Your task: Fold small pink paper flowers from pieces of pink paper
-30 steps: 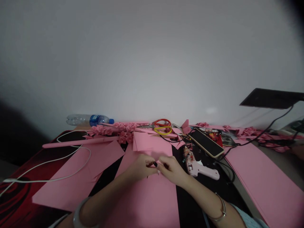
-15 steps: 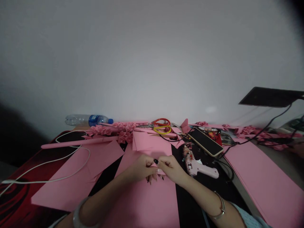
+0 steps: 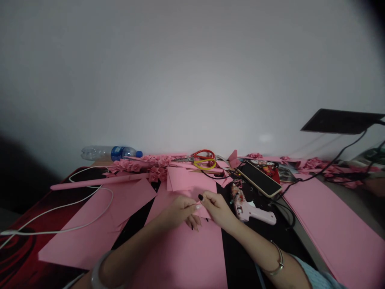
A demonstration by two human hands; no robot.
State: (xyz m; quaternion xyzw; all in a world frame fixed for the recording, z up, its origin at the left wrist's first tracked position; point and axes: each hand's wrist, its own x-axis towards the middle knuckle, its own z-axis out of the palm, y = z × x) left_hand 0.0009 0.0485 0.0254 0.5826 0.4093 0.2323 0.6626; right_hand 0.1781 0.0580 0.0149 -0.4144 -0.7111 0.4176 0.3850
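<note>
Both hands meet over a large sheet of pink paper (image 3: 186, 257) at the centre of the table. Between them is a small piece of pink paper (image 3: 204, 212), mostly covered by the fingers. My left hand (image 3: 182, 210) pinches its left side, thumb on top and the other fingers curled below. My right hand (image 3: 215, 206) grips the right side, its dark-nailed thumb lying over the paper. Just beyond the hands lie pink paper squares (image 3: 188, 179).
Right of my hands lie a glue gun (image 3: 255, 214) and a phone (image 3: 261, 179). Scissors (image 3: 204, 160), pink paper flowers (image 3: 138, 164) and a plastic bottle (image 3: 99, 152) line the wall. A white cable (image 3: 75, 228) crosses the left side; stacked pink sheets (image 3: 333, 224) lie right.
My thumbs have shifted on the small paper: the right thumb has risen slightly and the left hand's fingers have spread lower. More of the paper shows between the hands.
</note>
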